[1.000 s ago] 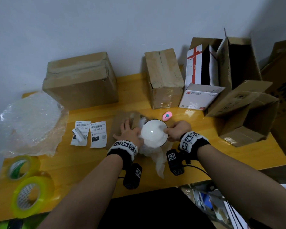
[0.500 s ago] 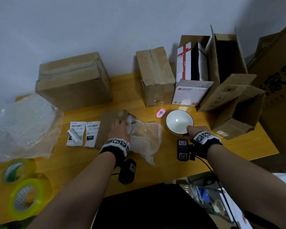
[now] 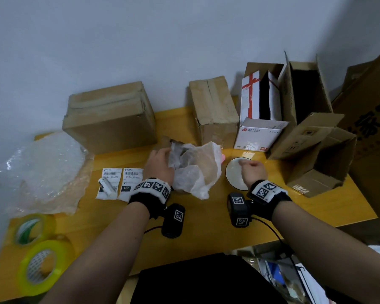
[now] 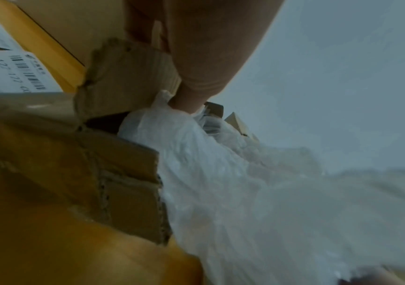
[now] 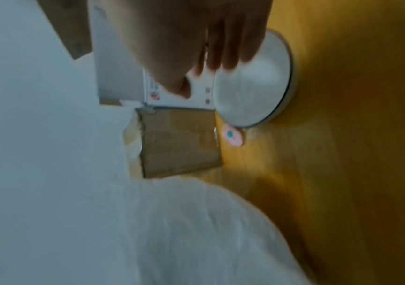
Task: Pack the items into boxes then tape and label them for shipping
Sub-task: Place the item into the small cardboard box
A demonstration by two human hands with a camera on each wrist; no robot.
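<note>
On the yellow surface [image 3: 206,227] packing was barely begun: the white bowl [image 3: 234,172] sat bare and upright, just right of the small open box [image 4: 113,81], nothing taped or labelled here. The left hand [image 3: 159,166] had its fingers clamped on crumpled white wrap [image 3: 198,170] spilling from that box. The right hand [image 3: 251,173] hung over the bowl, fingers loosely curled, holding nothing. Two labels [image 3: 121,183] and tape rolls [image 3: 40,266] lay unused at left. Glossy, dark-rimmed bowl; looked breakable.
</note>
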